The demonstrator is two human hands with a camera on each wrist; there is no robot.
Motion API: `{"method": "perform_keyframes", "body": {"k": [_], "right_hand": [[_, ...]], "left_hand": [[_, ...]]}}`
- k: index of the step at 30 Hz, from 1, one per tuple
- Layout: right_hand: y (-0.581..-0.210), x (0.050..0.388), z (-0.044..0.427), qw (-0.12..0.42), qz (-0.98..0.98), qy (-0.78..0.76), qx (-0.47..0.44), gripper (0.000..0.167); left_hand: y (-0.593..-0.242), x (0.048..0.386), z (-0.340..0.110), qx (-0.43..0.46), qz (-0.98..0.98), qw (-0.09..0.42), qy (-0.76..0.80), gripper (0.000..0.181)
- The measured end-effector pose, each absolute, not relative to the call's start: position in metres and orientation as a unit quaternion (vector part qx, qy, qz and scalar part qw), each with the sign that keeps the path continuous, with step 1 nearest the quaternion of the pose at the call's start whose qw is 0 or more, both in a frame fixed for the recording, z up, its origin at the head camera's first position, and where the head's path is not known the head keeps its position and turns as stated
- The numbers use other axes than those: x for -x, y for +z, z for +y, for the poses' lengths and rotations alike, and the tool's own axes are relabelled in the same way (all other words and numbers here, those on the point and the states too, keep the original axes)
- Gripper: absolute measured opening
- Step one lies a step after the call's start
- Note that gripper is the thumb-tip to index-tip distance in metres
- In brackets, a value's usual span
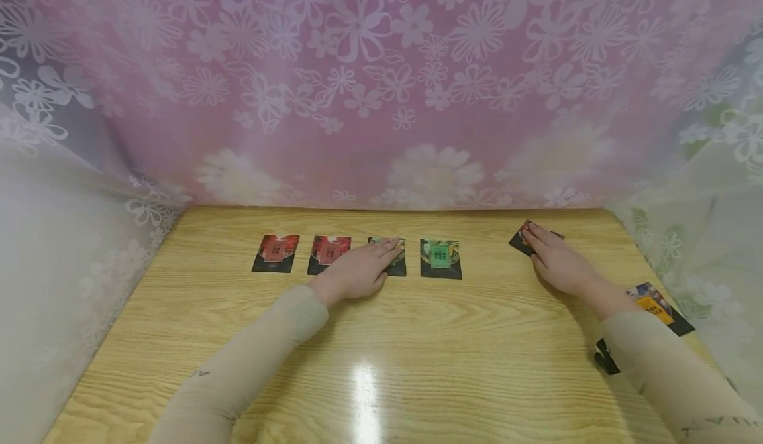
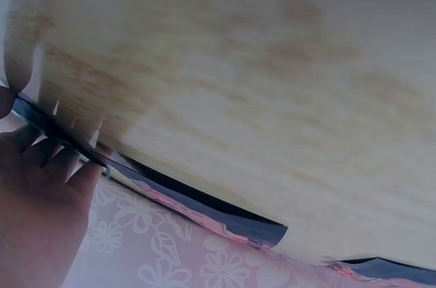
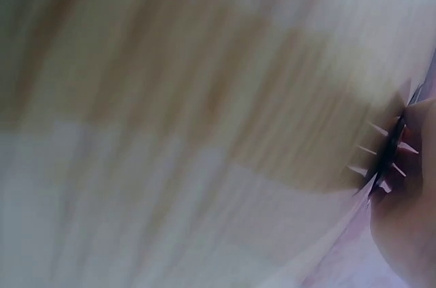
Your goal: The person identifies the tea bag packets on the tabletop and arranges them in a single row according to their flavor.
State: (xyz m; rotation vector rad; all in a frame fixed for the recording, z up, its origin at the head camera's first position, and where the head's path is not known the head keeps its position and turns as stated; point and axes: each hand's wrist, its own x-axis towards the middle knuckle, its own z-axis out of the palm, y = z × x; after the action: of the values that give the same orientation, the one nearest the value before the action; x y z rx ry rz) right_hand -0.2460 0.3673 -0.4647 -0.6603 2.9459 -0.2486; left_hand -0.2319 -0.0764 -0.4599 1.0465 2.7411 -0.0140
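Four flat seasoning-like packets lie in a row in the head view: two red-and-black ones (image 1: 275,254) (image 1: 330,253) on the left, then two green-and-black ones. My left hand (image 1: 357,272) rests with fingers extended on the nearer-left green packet (image 1: 398,268), partly hiding it. The other green packet (image 1: 441,258) lies just to its right, untouched. Farther right, my right hand (image 1: 560,262) presses a tilted dark packet (image 1: 520,241) with outstretched fingers, covering much of its front. In the right wrist view that packet (image 3: 387,152) appears edge-on beneath the fingers.
An orange-labelled black packet (image 1: 658,309) lies by the right edge, partly behind the right forearm. A black piece (image 1: 606,356) shows beside the sleeve. The wooden table (image 1: 381,325) meets a pink floral cloth (image 1: 357,119) at the back; pale patterned sheeting hangs at both sides.
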Motion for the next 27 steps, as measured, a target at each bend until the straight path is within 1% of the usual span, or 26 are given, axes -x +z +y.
{"method": "perform_keyframes", "body": {"k": [6, 12, 17, 20, 27], "right_hand": [[-0.465, 0.24, 0.342, 0.049, 0.958, -0.105, 0.262, 0.056], [-0.466, 0.231, 0.327, 0.043, 0.946, -0.1, 0.304, 0.056], [-0.47, 0.224, 0.322, 0.005, 0.93, -0.094, 0.354, 0.057], [-0.471, 0.221, 0.32, -0.007, 0.923, -0.098, 0.371, 0.059], [-0.471, 0.215, 0.315, 0.024, 0.926, -0.088, 0.367, 0.059]], "left_hand": [[-0.459, 0.232, -0.077, -0.357, 0.928, 0.103, -0.01, 0.063], [-0.46, 0.232, -0.077, -0.358, 0.928, 0.104, -0.008, 0.064], [-0.46, 0.232, -0.077, -0.361, 0.927, 0.101, -0.011, 0.064], [-0.459, 0.232, -0.077, -0.36, 0.927, 0.102, -0.014, 0.064], [-0.46, 0.233, -0.077, -0.357, 0.928, 0.106, -0.012, 0.064]]}}
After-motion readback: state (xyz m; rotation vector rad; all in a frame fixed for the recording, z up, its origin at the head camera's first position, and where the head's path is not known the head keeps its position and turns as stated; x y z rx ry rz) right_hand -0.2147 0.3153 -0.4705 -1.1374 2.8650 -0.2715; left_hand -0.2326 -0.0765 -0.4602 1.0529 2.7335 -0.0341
